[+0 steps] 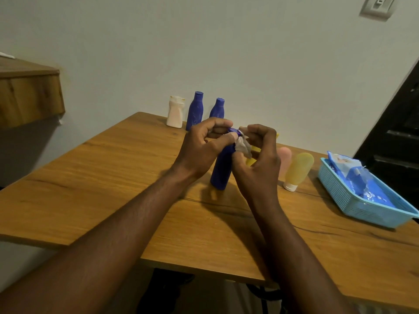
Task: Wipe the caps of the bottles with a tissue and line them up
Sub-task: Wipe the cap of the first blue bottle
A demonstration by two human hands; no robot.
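Observation:
A blue bottle [221,171] is tilted over the middle of the wooden table [95,182]. My left hand [205,147] grips its neck and cap. My right hand [258,159] pinches a crumpled white tissue [243,146] against the blue cap [234,131]. At the table's far edge stand a white bottle [175,112] and two blue bottles [195,111] [217,108] in a row. Right of my hands stand a pink tube [285,162] and a yellow tube [298,169], cap down. Another yellow item [251,160] is mostly hidden behind my right hand.
A light blue plastic basket [353,207] with a blue tissue pack [360,180] sits at the table's right. A wooden shelf [29,96] juts out at the left. A dark door frame is at the right; a wall stands behind the table.

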